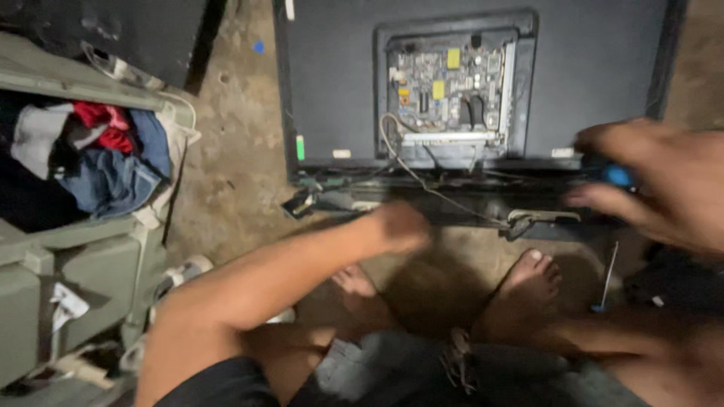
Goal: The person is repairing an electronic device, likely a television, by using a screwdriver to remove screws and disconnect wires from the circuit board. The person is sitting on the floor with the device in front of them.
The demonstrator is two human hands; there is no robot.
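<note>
Bare, stained concrete floor (234, 143) fills the head view, seen from above by a seated person whose bare feet (528, 290) rest just short of a flat television (596, 68) lying face down; its dark back panel is open at the middle, showing a circuit board (446, 79) with yellow parts and a grey cable (422, 181) that trails from it toward the lower edge of the set.

Left hand (400, 226) is stretched forward over the floor, close to the lower edge of the television; it is blurred, looks bunched into a loose fist, and whether it holds anything I cannot tell.

Right hand (656, 181) sits at the right edge, also blurred, fingers curled together around a tool with a blue handle (618, 175); only the handle end shows between thumb and fingers, and it lies over the lower right corner of the set.

A second thin screwdriver (607, 279) lies on the floor just right of the right foot, blue at its lower end, apart from both hands.

To the left stands a grey-green bin (83, 249) with clothes (105, 162) heaped in it, red, blue and white, well apart from the television; a white scrap (68, 305) hangs on its front.
</note>
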